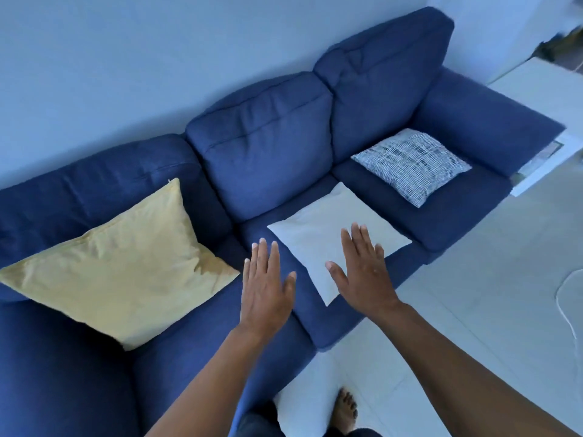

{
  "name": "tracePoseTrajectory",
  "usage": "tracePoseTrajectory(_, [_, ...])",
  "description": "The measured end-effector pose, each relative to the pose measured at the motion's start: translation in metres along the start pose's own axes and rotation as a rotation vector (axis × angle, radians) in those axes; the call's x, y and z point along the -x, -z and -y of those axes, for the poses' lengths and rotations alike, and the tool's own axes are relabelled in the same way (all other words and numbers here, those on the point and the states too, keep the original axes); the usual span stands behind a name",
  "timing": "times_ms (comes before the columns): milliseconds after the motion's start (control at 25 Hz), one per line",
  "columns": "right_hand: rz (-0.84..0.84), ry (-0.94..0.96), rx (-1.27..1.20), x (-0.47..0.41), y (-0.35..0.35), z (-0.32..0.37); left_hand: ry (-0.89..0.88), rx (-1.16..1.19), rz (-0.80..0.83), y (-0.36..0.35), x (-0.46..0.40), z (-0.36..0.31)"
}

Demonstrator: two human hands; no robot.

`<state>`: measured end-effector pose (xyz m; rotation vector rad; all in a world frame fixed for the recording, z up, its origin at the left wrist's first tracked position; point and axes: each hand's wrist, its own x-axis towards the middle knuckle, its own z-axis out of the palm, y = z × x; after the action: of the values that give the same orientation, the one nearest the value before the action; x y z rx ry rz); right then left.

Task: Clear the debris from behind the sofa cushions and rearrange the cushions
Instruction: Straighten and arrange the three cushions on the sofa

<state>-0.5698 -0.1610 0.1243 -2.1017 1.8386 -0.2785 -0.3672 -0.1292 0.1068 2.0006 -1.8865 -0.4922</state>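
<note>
A blue three-seat sofa [262,146] runs along the wall. A yellow cushion [126,266] lies on its left seat, a white cushion [318,228] lies flat on the middle seat, and a blue-and-white patterned cushion [410,164] lies on the right seat. My left hand [266,288] is stretched out flat, fingers straight, over the seat between the yellow and white cushions. My right hand [362,269] is also flat with straight fingers, over the near part of the white cushion. Neither hand holds anything. No debris shows.
The sofa's right armrest [492,121] borders a white low table [542,86] with a flat printed item [536,159] on its lower edge. Pale floor [473,279] lies in front, with a thin white cable [564,298] at the right. My bare foot [345,411] stands near the sofa front.
</note>
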Motion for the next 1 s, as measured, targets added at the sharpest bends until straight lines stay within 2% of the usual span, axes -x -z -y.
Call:
tracePoseTrajectory(280, [-0.096,-0.098,0.027,0.034,0.053,-0.095,-0.129,0.007,0.066,-0.042,-0.008,-0.107])
tracePoseTrajectory(560, [-0.059,-0.09,0.023,-0.003,0.048,-0.131,-0.089,0.005,0.088,-0.071,-0.059,-0.12])
tracePoseTrajectory(840, [0.066,-0.02,0.042,-0.1,0.045,-0.163,0.076,0.052,0.095,-0.101,-0.141,-0.121])
tracePoseTrajectory(1000, [0.086,0.02,0.031,-0.16,0.05,-0.164,0.083,0.025,0.104,-0.101,-0.18,-0.113])
